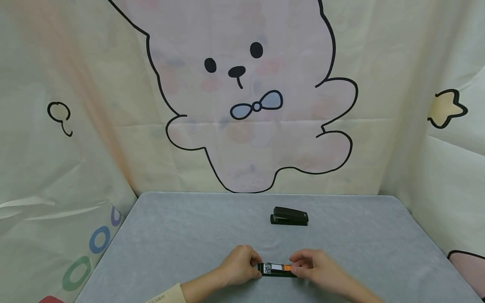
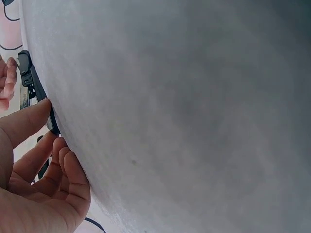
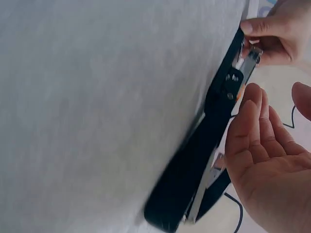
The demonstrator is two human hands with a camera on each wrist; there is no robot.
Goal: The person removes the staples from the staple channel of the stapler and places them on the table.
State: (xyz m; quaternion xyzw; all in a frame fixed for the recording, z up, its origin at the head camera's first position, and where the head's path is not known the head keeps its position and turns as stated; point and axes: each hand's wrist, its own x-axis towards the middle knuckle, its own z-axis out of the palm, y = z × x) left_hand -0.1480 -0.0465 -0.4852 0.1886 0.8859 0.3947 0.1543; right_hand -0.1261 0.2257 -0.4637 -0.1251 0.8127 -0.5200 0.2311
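Note:
A black stapler (image 1: 278,272) lies on the grey table between the two hands. A strip along it shows white and orange, like a label. My left hand (image 1: 240,265) pinches its left end between thumb and fingers. In the right wrist view this stapler (image 3: 221,104) appears swung open, a metal rail rising near its hinge. My right hand (image 1: 316,267) is at its right end and covers that part in the head view. Its fingers (image 3: 248,124) lie close beside the stapler, the thumb apart; whether they touch cannot be told.
Farther back on the grey table (image 1: 189,235) rests a second black stapler (image 1: 289,216). A pale curtain (image 1: 409,160) with a cartoon bear print hangs behind the table and along both sides.

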